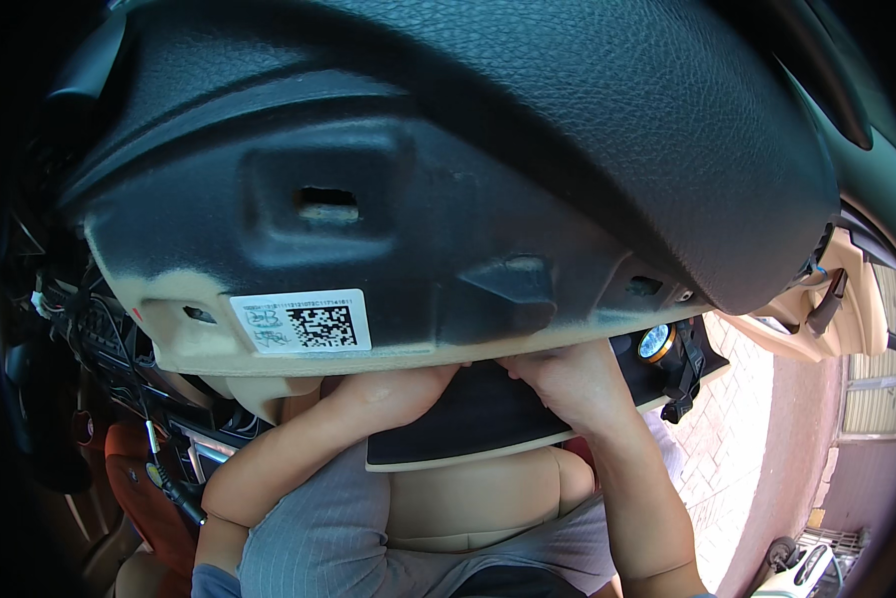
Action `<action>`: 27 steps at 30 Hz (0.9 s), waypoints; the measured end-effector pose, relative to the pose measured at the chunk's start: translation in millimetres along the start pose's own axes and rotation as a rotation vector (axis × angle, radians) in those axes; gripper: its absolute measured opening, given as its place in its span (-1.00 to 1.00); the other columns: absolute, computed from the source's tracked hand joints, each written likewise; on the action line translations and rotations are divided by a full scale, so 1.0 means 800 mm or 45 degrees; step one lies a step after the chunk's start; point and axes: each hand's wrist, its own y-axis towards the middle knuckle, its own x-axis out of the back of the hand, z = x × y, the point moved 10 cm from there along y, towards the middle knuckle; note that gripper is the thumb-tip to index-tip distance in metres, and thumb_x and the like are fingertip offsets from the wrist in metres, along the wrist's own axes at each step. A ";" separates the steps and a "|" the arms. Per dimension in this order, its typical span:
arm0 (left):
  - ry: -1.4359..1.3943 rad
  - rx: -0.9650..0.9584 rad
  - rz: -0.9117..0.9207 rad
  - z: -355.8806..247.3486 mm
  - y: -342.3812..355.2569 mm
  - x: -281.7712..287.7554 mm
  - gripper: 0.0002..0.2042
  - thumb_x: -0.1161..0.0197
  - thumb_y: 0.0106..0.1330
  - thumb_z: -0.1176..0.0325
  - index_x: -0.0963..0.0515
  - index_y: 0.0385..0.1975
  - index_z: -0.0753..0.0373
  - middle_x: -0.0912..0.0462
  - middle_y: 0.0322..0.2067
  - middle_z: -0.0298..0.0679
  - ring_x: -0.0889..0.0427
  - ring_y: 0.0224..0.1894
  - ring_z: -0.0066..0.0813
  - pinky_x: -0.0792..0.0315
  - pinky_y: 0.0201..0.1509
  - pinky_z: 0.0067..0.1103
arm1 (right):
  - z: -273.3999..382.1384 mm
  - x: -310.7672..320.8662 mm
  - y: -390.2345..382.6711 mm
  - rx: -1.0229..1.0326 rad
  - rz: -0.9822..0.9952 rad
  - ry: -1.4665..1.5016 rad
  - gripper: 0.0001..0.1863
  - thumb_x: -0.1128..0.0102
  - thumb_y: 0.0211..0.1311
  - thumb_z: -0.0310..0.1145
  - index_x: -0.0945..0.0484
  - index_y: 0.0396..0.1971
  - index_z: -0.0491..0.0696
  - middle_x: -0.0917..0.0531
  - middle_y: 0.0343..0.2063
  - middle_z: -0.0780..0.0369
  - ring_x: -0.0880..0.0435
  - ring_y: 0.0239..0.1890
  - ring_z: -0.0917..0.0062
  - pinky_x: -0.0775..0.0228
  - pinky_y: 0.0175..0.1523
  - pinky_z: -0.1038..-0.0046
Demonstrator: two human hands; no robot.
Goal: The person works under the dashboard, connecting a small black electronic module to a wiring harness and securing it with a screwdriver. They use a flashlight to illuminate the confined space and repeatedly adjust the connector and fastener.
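A large dashboard piece fills the upper view, with black grained skin on top and a bare moulded front face. A white code label is stuck near its lower left. My left hand and my right hand reach under its lower edge, close together. That edge hides their fingers, so I cannot tell what they touch or grip. Beneath both hands a black panel with a pale border lies over my lap. A headlamp with a black strap rests at the panel's right end.
Loose wiring hangs at the left, with a black cable ending in a plug beside my left forearm. An orange-brown seat is lower left. At the right, a beige car door stands open above brick paving.
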 end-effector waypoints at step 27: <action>-0.114 -0.022 -0.055 0.001 0.000 0.002 -0.93 -0.30 0.44 0.53 -0.64 -0.16 0.33 -0.71 -0.29 -0.25 -0.67 -0.22 -0.50 -0.59 -0.09 -0.52 | 0.016 -0.008 0.000 0.282 -0.020 -0.254 -0.81 -0.37 0.19 -0.44 -0.70 -0.21 -0.17 -0.77 -0.28 0.03 -0.77 -0.17 0.21 -0.58 -0.07 0.30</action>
